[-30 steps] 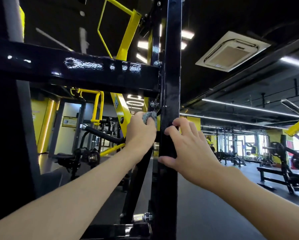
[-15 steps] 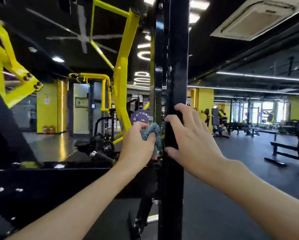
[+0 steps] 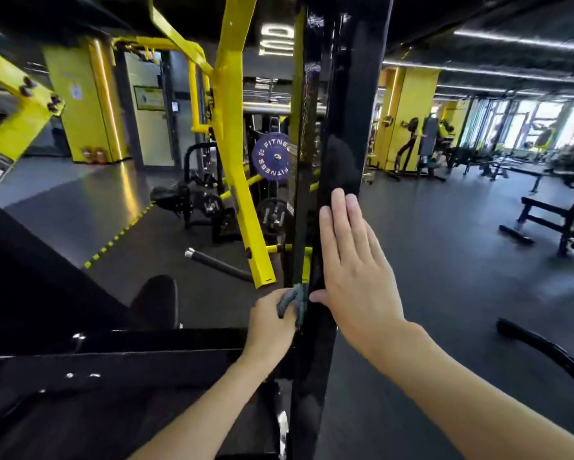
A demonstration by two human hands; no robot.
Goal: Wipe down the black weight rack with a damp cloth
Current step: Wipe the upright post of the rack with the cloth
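Note:
The black weight rack's glossy upright post (image 3: 342, 111) runs from top to bottom in the middle of the head view. A black crossbeam (image 3: 113, 360) joins it from the left. My left hand (image 3: 270, 322) grips a bunched grey-blue cloth (image 3: 292, 302) and presses it against the left side of the post, just above the crossbeam. My right hand (image 3: 352, 267) lies flat against the post's right face with straight fingers pointing up and the thumb near the cloth.
A yellow machine frame (image 3: 239, 161) stands just left of the post. Behind it hang a purple weight plate (image 3: 272, 160) and a black plate (image 3: 274, 215). A black padded seat (image 3: 154, 302) is at the lower left. Benches (image 3: 551, 217) stand on the dark floor to the right.
My left hand has slid the cloth down the post to just above the crossbeam. My right hand has let go of its grip and now lies flat on the post. The view has tilted down.

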